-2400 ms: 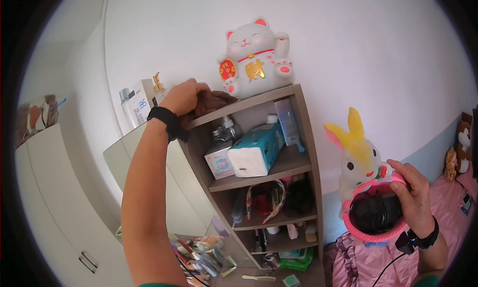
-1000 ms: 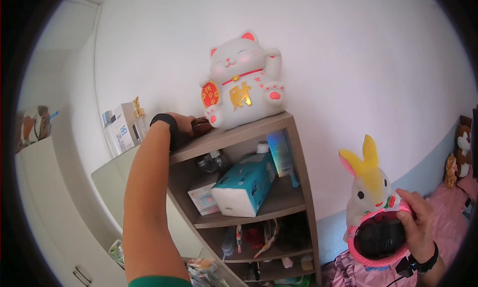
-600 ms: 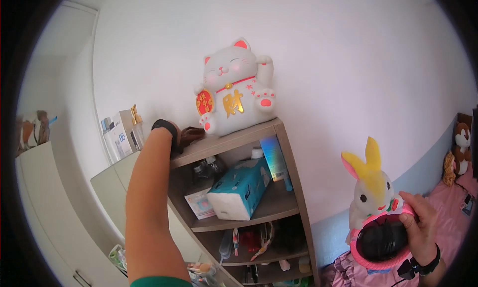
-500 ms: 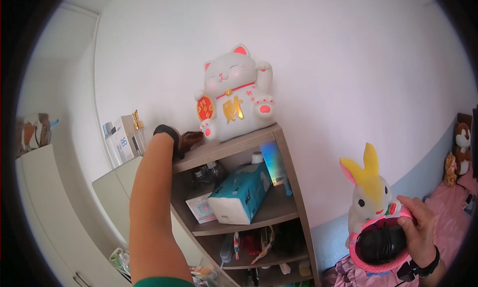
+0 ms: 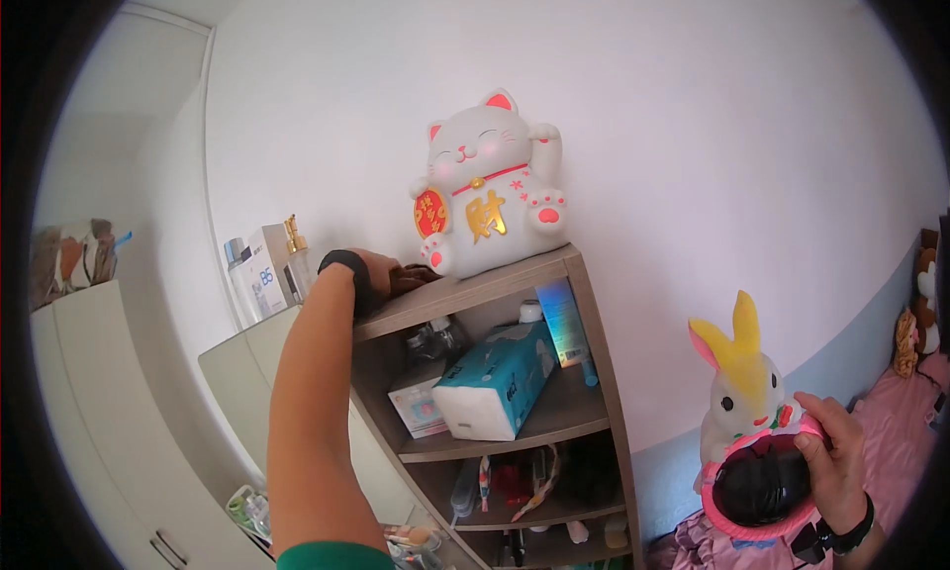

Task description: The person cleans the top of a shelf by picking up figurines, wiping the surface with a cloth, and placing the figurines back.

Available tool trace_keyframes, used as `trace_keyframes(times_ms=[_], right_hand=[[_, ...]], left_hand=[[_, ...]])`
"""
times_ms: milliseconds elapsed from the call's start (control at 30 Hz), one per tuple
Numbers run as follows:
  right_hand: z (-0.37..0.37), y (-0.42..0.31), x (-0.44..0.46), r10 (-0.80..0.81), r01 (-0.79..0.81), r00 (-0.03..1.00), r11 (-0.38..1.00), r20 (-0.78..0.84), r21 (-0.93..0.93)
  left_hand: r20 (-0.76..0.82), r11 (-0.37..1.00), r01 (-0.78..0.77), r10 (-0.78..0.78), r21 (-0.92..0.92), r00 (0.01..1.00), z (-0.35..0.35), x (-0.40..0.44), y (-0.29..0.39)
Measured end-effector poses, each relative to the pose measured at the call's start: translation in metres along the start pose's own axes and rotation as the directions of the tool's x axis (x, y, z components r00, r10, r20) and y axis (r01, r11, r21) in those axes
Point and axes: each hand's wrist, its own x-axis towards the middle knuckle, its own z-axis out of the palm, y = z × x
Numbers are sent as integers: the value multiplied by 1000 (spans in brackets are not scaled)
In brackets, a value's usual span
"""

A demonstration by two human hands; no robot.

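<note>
L hand (image 5: 376, 267) 's on crumpled brown cloth (image 5: 411, 278) by glossy white cat figurine (image 5: 503, 236), can't tell finger grip tbh, R hand (image 5: 836, 463) 's gripping pink-rimmed yellow/white rabbit holder (image 5: 747, 385).

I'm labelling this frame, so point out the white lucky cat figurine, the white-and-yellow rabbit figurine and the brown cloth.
White lucky cat figurine (image 5: 513, 234), head view: lower belly.
White-and-yellow rabbit figurine (image 5: 746, 380), head view: forehead.
Brown cloth (image 5: 412, 275), head view: bunched part beside the fingers.
</note>
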Motion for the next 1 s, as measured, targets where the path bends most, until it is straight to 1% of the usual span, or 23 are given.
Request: trace_keyframes(times_ms=[33, 67, 133, 233, 333, 433, 533, 633, 667, 767, 867, 967, 1000], right_hand=[[2, -3, 0, -12, 12, 1000, 1000, -12, -2], [2, -5, 0, -26, 26, 999, 1000, -26, -5], [0, -3, 0, -13, 13, 1000, 1000, 10, 1], [2, -3, 0, -40, 40, 999, 999, 21, 16], [3, -10, 2, -45, 44, 999, 999, 26, 12], [1, -17, 2, -35, 35, 999, 999, 37, -5], [0, -17, 3, -44, 43, 998, 999, 40, 2], [0, -19, 1, -32, 31, 998, 999, 52, 22], [-1, -20, 1, -23, 21, 998, 999, 59, 29], [-1, -22, 2, -44, 41, 997, 998, 59, 49], [-4, -27, 0, -27, 25, 995, 999, 94, 22], [-3, -27, -3, -52, 47, 995, 998, 90, 52], [-3, -27, -4, -53, 49, 994, 998, 95, 49]], left_hand=[[-19, 997, -56, 55, -58, 998, 3, 6, -4], [-69, 976, -163, 154, -142, 986, 9, 21, -10], [-189, 882, -375, 332, -286, 924, 24, 52, -24], [-92, 816, -254, 242, -519, 966, -5, -9, 18], [-37, 728, -250, 295, -639, 955, -2, 3, 12], [-20, 729, -256, 316, -635, 948, -7, -6, 13], [-30, 749, -250, 295, -613, 955, -18, -34, 26], [-70, 828, -278, 280, -487, 957, -20, -38, 26], [-55, 799, -254, 268, -545, 962, -24, -49, 31], [-65, 830, -278, 283, -484, 957, -22, -46, 26], [-124, 677, -412, 433, -610, 893, -12, -42, 13], [-164, 536, -428, 470, -728, 867, -9, -58, 14], [-146, 564, -397, 437, -724, 887, -12, -70, 18]])
